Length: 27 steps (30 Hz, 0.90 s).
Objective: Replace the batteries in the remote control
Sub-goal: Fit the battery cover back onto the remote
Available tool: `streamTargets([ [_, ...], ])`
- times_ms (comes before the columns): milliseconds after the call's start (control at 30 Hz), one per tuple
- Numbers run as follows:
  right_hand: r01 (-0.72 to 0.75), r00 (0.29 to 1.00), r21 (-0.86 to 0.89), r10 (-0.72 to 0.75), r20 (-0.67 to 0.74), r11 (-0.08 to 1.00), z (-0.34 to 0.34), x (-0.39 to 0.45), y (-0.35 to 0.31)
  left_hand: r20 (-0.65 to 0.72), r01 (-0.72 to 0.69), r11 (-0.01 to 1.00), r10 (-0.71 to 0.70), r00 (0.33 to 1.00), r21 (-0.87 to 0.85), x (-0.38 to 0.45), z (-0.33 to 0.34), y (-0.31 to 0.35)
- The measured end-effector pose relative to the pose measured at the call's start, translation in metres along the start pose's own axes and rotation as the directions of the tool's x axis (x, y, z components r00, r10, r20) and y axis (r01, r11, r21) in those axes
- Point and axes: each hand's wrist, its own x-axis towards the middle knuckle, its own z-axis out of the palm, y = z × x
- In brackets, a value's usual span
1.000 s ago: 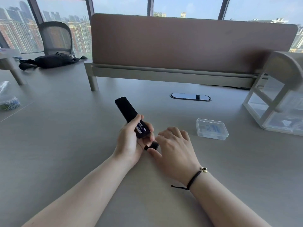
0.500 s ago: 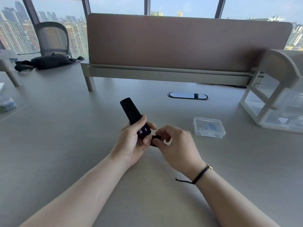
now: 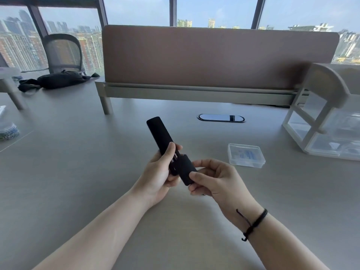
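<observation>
Since half a second ago the right hand (image 3: 216, 180) has lifted off the table (image 3: 81, 172) and brought the black battery cover (image 3: 186, 171) up to the near end of the remote control (image 3: 162, 140), where before it was only pinching something small and dark beside it. Both hands are now raised higher above the table. The left hand (image 3: 158, 173) wraps the lower half of the remote, its fingers (image 3: 169, 152) curled over the top edge and the far end pointing away and left, probably to keep the body steady while the other hand works on it. The right fingers (image 3: 194, 175) pinch the cover at its near end, thumb on top, so its far end meets the open compartment, where a strip of label or battery print shows between cover and left thumb. Whether the cover is sliding on or coming off I cannot tell. A clear plastic case (image 3: 245, 155) lies well to the right on the table, closed, seemingly the battery supply kept within reach of the right hand.
</observation>
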Motion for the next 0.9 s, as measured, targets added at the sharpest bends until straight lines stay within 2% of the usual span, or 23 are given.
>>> streamTargets([
  [267,-0.005,0.997,-0.019,0.004,-0.080,1.000,-0.0002,0.0029,0.0013,0.132,0.023,0.993,-0.038,0.990,0.113,-0.0065,0.0035,-0.0001],
  [400,0.011,0.993,-0.056,-0.018,-0.119,0.998,-0.0045,0.0057,0.0020,0.200,-0.002,0.994,-0.019,0.980,0.108,-0.0065,0.0037,-0.0011],
  [900,0.059,0.986,-0.121,-0.077,-0.151,0.991,-0.0046,0.0081,0.0077,0.153,-0.050,0.991,0.030,0.988,0.126,-0.0020,0.0012,-0.0040],
])
